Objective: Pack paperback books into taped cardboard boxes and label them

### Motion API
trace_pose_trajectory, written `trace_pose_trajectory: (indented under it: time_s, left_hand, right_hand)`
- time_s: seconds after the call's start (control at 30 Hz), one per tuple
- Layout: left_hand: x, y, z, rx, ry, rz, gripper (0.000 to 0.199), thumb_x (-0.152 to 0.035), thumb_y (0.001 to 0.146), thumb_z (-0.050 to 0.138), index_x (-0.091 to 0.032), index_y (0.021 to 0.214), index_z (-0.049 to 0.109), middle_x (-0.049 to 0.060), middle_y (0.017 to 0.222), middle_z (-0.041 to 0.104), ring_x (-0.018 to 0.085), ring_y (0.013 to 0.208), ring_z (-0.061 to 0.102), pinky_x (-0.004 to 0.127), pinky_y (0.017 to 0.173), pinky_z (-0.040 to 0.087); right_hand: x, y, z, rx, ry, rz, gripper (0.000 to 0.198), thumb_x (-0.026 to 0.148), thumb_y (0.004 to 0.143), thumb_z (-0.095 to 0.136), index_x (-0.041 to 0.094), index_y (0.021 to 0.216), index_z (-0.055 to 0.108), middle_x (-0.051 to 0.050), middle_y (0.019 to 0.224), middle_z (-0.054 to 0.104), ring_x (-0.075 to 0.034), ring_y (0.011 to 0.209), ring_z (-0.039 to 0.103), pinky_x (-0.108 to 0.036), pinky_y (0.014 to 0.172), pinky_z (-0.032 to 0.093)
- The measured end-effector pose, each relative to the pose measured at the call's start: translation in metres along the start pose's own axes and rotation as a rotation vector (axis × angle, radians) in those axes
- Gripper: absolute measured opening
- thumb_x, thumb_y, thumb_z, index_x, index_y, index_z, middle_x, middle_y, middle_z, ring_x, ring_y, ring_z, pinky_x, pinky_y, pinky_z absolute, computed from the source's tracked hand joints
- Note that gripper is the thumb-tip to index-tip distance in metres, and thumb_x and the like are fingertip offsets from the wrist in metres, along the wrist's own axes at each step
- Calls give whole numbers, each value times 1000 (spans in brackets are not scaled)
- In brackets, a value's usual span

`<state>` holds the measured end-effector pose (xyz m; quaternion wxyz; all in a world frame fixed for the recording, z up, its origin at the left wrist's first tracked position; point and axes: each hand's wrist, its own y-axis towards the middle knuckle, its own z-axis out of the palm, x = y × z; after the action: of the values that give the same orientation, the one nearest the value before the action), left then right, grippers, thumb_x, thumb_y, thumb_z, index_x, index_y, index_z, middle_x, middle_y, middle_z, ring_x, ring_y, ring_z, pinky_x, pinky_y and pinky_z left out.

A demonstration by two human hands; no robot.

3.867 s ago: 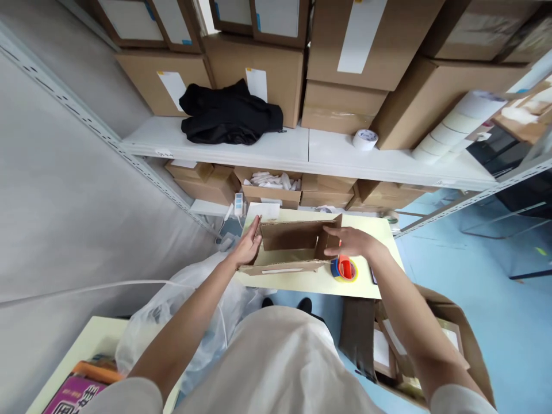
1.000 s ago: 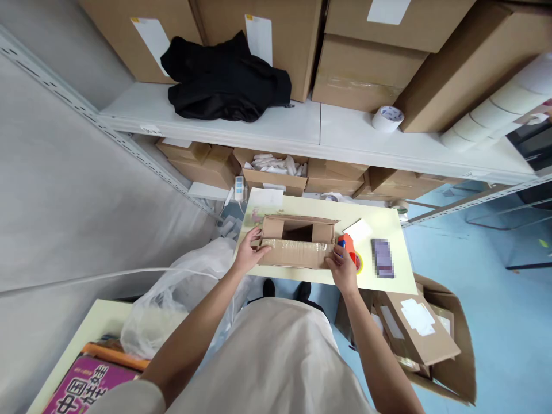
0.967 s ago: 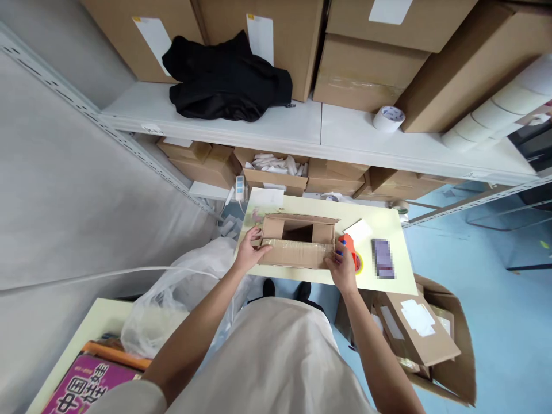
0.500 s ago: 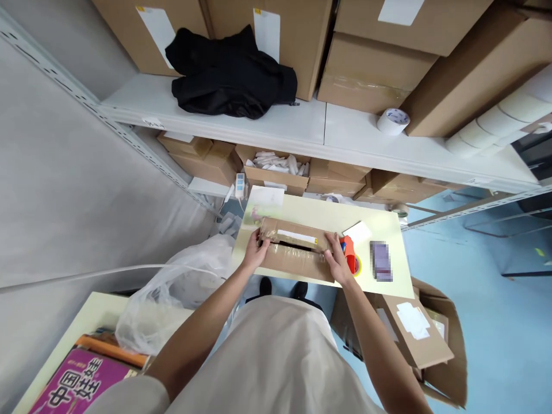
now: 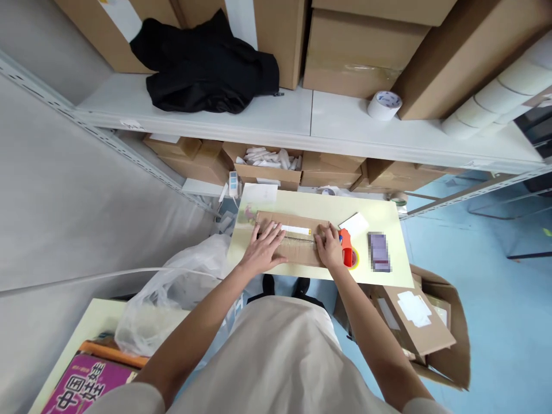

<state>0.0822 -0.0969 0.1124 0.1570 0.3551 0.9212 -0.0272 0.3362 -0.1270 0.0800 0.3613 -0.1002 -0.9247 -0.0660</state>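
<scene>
A small brown cardboard box (image 5: pixel 295 252) lies on the pale table, with a white label strip (image 5: pixel 296 230) and clear tape on top. A thin seam runs along its length. My left hand (image 5: pixel 262 252) rests flat on its left part, fingers spread and thumb out. At the right end, my right hand (image 5: pixel 330 247) has bent fingers closed on the box's edge and top. Just beyond that hand sits a red tape dispenser (image 5: pixel 347 250) with a yellow-rimmed roll. A white card (image 5: pixel 353 224) lies behind the dispenser.
The table (image 5: pixel 397 230) also bears a blurred-out purple item (image 5: pixel 379 252). Behind stands a shelf (image 5: pixel 345 129) with boxes, a black garment (image 5: pixel 211 66) and tape rolls. An open carton (image 5: pixel 457 351) is at lower right, a plastic bag (image 5: pixel 159 305) at left.
The gap along the box's top has narrowed to a thin seam. My left hand has moved from the box's left end onto its top and flattened; my right hand has shifted slightly, its fingers bending.
</scene>
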Motion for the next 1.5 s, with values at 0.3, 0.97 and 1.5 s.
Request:
trace_pose_trajectory:
  time_s: [0.3, 0.97, 1.5]
  left_hand:
    - [-7, 5, 13, 88, 135, -30, 100, -68, 73, 58, -12, 150, 25, 16, 153, 32, 35, 142, 25, 57, 117, -3]
    - [-23, -15, 20, 88, 174, -68, 95, -71, 78, 48, -10, 148, 29, 17, 155, 28, 34, 144, 18, 49, 116, 9]
    - [-23, -2, 8, -289, -357, -295, 45, -40, 96, 33, -18, 129, 54, 12, 135, 56, 25, 132, 44, 54, 115, 18]
  right_hand:
    - [-75, -33, -37, 108, -202, 421, 48, 52, 91, 39, 13, 107, 63, -19, 109, 64, -31, 104, 61, -41, 87, 46]
    - [-48, -13, -116, -230, 302, 213, 28, 43, 84, 35, 21, 69, 46, 3, 60, 41, -14, 59, 39, -27, 56, 33]
    - [52, 50, -63, 349, 297, 82, 54, 72, 75, 48, 23, 54, 35, 4, 48, 33, -11, 47, 30, -26, 45, 30]
